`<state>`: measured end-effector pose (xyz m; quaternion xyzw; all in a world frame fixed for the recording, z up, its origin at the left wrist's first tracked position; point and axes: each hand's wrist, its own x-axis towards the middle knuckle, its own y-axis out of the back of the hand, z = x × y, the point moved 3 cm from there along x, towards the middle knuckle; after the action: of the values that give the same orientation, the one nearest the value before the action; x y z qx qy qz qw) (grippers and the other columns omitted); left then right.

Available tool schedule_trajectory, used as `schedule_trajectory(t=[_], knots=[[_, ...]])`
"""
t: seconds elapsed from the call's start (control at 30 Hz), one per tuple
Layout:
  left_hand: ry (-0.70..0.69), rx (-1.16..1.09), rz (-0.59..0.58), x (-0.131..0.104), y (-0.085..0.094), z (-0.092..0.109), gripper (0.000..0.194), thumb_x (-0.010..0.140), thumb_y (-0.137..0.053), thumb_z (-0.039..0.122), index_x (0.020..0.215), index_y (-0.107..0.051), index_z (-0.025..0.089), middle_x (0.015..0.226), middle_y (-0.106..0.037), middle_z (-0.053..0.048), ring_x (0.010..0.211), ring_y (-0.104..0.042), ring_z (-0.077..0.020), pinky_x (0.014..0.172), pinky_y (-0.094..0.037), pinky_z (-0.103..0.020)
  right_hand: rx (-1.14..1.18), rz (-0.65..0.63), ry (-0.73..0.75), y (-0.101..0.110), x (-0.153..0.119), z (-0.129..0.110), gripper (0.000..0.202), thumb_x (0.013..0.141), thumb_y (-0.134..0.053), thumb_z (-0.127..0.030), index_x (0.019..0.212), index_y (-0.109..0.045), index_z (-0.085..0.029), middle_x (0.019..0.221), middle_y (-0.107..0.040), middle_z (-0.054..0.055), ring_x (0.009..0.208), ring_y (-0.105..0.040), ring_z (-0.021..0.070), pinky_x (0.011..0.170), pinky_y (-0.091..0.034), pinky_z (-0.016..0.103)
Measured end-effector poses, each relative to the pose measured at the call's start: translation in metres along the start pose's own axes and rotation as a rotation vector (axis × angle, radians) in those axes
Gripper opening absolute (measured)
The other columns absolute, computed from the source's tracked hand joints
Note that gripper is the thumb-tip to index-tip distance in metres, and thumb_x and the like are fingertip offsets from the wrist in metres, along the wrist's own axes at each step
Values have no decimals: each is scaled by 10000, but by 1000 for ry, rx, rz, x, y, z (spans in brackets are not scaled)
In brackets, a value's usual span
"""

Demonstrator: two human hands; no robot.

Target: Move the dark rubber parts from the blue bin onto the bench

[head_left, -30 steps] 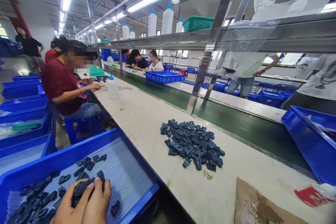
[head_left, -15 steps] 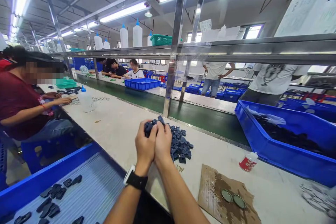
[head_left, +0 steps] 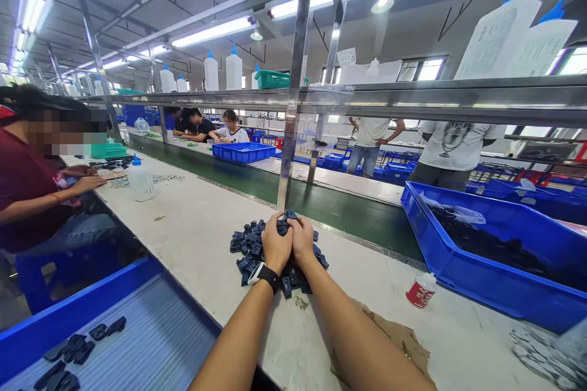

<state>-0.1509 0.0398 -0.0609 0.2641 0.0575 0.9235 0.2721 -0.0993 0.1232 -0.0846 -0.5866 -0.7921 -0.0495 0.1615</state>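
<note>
My left hand (head_left: pixel 277 245) and my right hand (head_left: pixel 302 239) are cupped together, fingers curled around a clump of small dark blue plastic parts (head_left: pixel 290 215). They are over a pile of the same parts (head_left: pixel 250 244), which spreads out on both sides of them on the white worktable (head_left: pixel 202 226). A watch with a black band (head_left: pixel 265 276) is on my left wrist. Just in front of the pile lie some tiny gold-coloured bits (head_left: pixel 301 303). My right forearm covers much of a stained piece of cardboard (head_left: pixel 408 342).
A red-labelled bottle (head_left: pixel 420 291) stands right of the pile, before a large blue bin (head_left: pixel 449 256) of dark parts. At lower left, a blue tray (head_left: pixel 151 311) holds loose parts. A metal post (head_left: pixel 293 104) rises behind the pile. A co-worker (head_left: pixel 36 195) sits at left.
My cupped hands have moved from left of the pile to over it, still holding parts. My right forearm now covers the cardboard and its round pieces. The view has shifted a little.
</note>
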Motion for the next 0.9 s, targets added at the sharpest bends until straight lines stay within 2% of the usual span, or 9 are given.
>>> schedule_trajectory(t=[0.2, 0.33, 0.47, 0.57, 0.67, 0.77, 0.83, 0.9], knots=[[-50, 116, -58, -5, 4, 8, 333, 899, -725, 310, 1196, -660, 176, 1219, -691, -84, 1175, -632, -275, 1069, -471, -553, -103, -66, 74, 17, 5, 1, 286, 996, -649, -427, 927, -673, -150, 882, -689, 6, 779, -668, 163, 753, -568, 345], [-90, 221, -85, -11, 12, 11, 335, 902, -714, 316, 1204, -655, 182, 1326, -631, -104, 1217, -598, -281, 1064, -479, -537, -200, -70, 88, 22, -2, -4, 275, 989, -663, -414, 909, -673, -151, 877, -690, 5, 791, -670, 165, 762, -568, 348], [-125, 360, -148, -14, 16, 12, 391, 908, -704, 340, 1260, -633, 185, 1424, -577, -129, 1330, -528, -317, 1087, -464, -549, -308, -66, 72, 24, -9, -13, 257, 987, -671, -397, 921, -686, -149, 909, -710, 13, 837, -689, 178, 801, -577, 368], [-190, 495, -223, -17, 22, 15, 406, 914, -694, 371, 1271, -631, 187, 1415, -587, -128, 1313, -540, -317, 1082, -458, -555, -411, -20, 19, 25, -14, -22, 232, 976, -688, -374, 918, -691, -150, 930, -715, 18, 876, -692, 189, 840, -572, 390], [-332, 645, -293, -26, 37, 25, 383, 917, -679, 355, 1248, -632, 169, 1340, -624, -126, 1268, -560, -313, 1079, -440, -558, -514, 81, -48, 24, -18, -31, 199, 955, -712, -351, 952, -694, -153, 1017, -715, 38, 973, -680, 214, 911, -550, 435], [-587, 775, -391, -44, 61, 39, 279, 896, -666, 269, 1132, -668, 121, 1184, -675, -130, 1206, -576, -322, 1034, -448, -534, -563, 186, -89, 20, -27, -41, 184, 949, -714, -335, 993, -688, -159, 1100, -702, 57, 1047, -659, 233, 967, -522, 470], [-761, 836, -455, -59, 82, 45, 174, 901, -612, 196, 1011, -700, 94, 1098, -689, -157, 1161, -584, -349, 1005, -441, -535, -540, 212, -75, 14, -39, -52, 172, 936, -726, -322, 977, -684, -161, 1061, -701, 48, 1016, -661, 227, 960, -520, 468], [-884, 880, -496, -74, 105, 49, 184, 915, -542, 146, 947, -713, 85, 1067, -688, -189, 1137, -584, -382, 998, -414, -561, -461, 195, -18, 4, -58, -67, 152, 903, -746, -292, 939, -684, -159, 958, -699, 27, 942, -667, 216, 916, -531, 444]])
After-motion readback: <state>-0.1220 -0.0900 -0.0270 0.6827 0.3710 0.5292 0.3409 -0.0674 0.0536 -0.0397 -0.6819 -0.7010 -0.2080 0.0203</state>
